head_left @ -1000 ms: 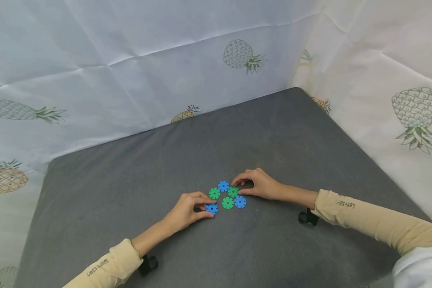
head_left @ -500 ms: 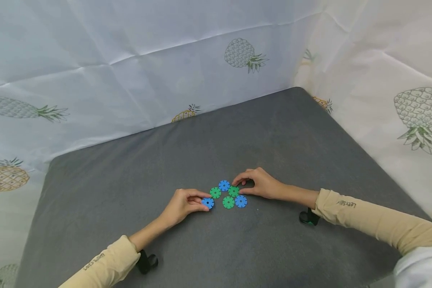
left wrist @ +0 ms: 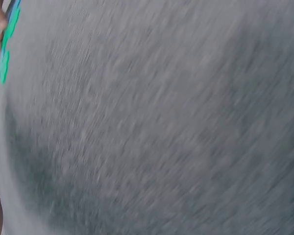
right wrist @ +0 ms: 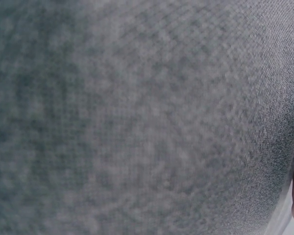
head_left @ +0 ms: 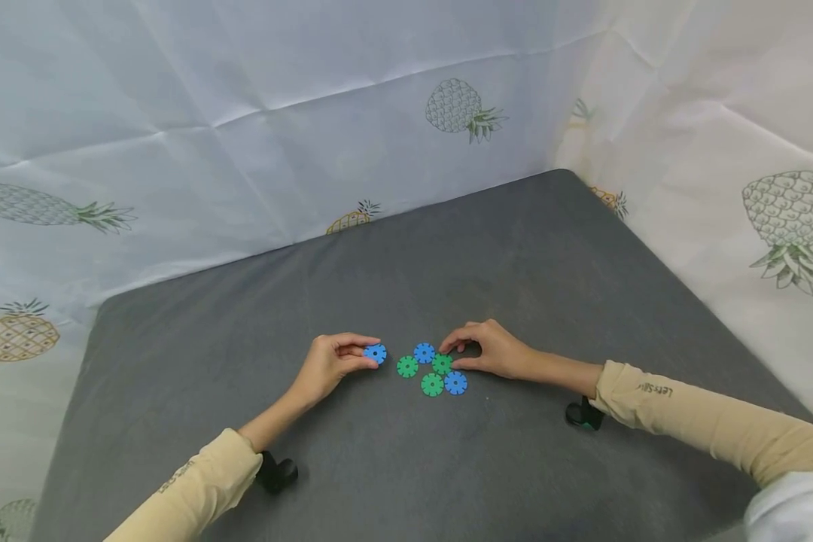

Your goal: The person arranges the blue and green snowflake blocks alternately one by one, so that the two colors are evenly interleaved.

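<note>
In the head view, the left hand point(head_left: 324, 367) pinches a blue notched disc point(head_left: 376, 354) between thumb and fingers, left of a group of discs. That group has a green disc point(head_left: 407, 366) at its left, a blue disc point(head_left: 424, 353) at the top, a green disc point(head_left: 432, 385) at the bottom and a blue disc point(head_left: 456, 382) at lower right. The right hand point(head_left: 494, 350) holds the edge of another green disc point(head_left: 442, 363) with thumb and fingertips. In the left wrist view, green discs point(left wrist: 4, 67) show edge-on at the upper left.
A grey cloth-covered table point(head_left: 488, 256) lies under both hands. White curtains point(head_left: 352, 128) printed with pineapples stand behind it and at the right. Black devices point(head_left: 278, 473) are at both wrists.
The left hand has moved up and left with the blue disc, away from the group and the green disc beside it. The right hand has stayed nearly still.
</note>
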Motion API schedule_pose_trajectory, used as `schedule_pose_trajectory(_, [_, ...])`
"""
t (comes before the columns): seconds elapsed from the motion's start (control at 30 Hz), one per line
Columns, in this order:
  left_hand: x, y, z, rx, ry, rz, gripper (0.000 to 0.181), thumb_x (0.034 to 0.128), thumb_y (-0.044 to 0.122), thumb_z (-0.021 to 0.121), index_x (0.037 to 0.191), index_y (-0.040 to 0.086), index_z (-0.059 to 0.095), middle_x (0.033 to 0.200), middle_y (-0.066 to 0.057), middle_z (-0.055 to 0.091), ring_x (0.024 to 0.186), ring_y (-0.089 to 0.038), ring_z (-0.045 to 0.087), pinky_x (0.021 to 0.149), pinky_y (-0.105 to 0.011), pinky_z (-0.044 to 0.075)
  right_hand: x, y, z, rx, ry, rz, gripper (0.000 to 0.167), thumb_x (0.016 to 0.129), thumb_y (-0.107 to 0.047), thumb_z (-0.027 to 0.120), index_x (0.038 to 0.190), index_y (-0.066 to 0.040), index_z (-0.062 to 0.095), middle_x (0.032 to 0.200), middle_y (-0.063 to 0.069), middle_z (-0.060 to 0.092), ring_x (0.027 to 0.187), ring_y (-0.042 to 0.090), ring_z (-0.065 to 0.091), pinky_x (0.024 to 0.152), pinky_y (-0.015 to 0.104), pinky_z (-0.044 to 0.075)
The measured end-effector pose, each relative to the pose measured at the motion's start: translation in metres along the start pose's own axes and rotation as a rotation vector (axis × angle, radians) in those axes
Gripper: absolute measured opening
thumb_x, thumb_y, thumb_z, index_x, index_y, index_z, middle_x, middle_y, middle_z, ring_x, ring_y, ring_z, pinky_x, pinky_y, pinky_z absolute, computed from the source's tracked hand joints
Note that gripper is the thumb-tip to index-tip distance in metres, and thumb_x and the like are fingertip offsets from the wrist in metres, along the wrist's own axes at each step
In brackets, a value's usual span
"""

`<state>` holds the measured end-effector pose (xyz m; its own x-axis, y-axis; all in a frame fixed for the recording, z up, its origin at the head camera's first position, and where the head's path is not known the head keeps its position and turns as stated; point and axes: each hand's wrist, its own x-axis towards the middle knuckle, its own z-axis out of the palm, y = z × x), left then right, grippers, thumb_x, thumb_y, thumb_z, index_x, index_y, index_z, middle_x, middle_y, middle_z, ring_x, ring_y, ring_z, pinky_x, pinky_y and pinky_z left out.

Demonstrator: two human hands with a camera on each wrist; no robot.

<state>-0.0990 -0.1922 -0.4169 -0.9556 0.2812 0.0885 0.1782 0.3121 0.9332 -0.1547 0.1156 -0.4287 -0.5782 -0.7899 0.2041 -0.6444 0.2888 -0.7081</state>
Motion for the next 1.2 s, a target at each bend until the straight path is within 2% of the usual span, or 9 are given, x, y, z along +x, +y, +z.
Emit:
schedule_pose_trajectory(0.27, [0.013, -0.007, -0.015, 0.006, 0.07, -0.005, 0.031, 0.0747, 0.0, 0.078, 0.105, -0.005, 0.072, 0.087, -0.018, 0.072, 0.072, -0.008, 0.068, 0.064, -0.02, 0.052, -0.001, 0.001, 0.001, 0.009, 0.008, -0.002, 0.028, 0.081, -0.01, 0.077, 0.108, -0.008, 0.07, 0.102, 0.0, 0.07, 0.089, 0.013, 0.061, 0.078, 0.027, 0.05])
schedule_pose_trajectory(0.47, [0.023, -0.012, -0.025, 0.036, 0.082, -0.021, 0.032, 0.0757, 0.002, 0.078, 0.106, -0.005, 0.072, 0.088, -0.018, 0.072, 0.073, -0.008, 0.068, 0.065, -0.02, 0.052, -0.001, 0.002, 0.002, 0.005, 0.008, 0.002, 0.027, 0.081, -0.011, 0.077, 0.107, -0.009, 0.07, 0.102, 0.0, 0.07, 0.089, 0.012, 0.061, 0.078, 0.026, 0.05])
schedule_pose_trajectory(0.7, [0.04, -0.016, -0.043, 0.064, 0.094, -0.042, 0.031, 0.0802, 0.004, 0.075, 0.11, -0.005, 0.07, 0.096, -0.021, 0.07, 0.077, -0.003, 0.067, 0.068, -0.026, 0.054, -0.001, 0.001, 0.002, 0.022, 0.015, 0.005, 0.028, 0.08, -0.01, 0.078, 0.107, -0.009, 0.071, 0.102, -0.001, 0.07, 0.088, 0.011, 0.06, 0.078, 0.025, 0.05])
schedule_pose_trajectory(0.97, [0.051, -0.021, -0.062, 0.129, 0.17, -0.098, 0.032, 0.0808, 0.009, 0.076, 0.111, -0.001, 0.071, 0.091, -0.02, 0.071, 0.076, -0.01, 0.068, 0.061, -0.023, 0.051, 0.0, 0.001, 0.002, 0.025, 0.02, -0.011, 0.027, 0.081, -0.01, 0.077, 0.107, -0.009, 0.07, 0.102, 0.0, 0.07, 0.088, 0.012, 0.061, 0.078, 0.026, 0.05])
schedule_pose_trajectory(1.2, [0.056, -0.027, -0.067, 0.174, 0.158, -0.167, 0.035, 0.0834, 0.016, 0.075, 0.115, 0.003, 0.07, 0.101, -0.016, 0.07, 0.079, 0.001, 0.065, 0.07, -0.022, 0.052, -0.002, 0.002, 0.002, 0.019, 0.024, -0.018, 0.027, 0.081, -0.011, 0.077, 0.108, -0.009, 0.071, 0.102, 0.0, 0.071, 0.087, 0.012, 0.06, 0.078, 0.026, 0.05])
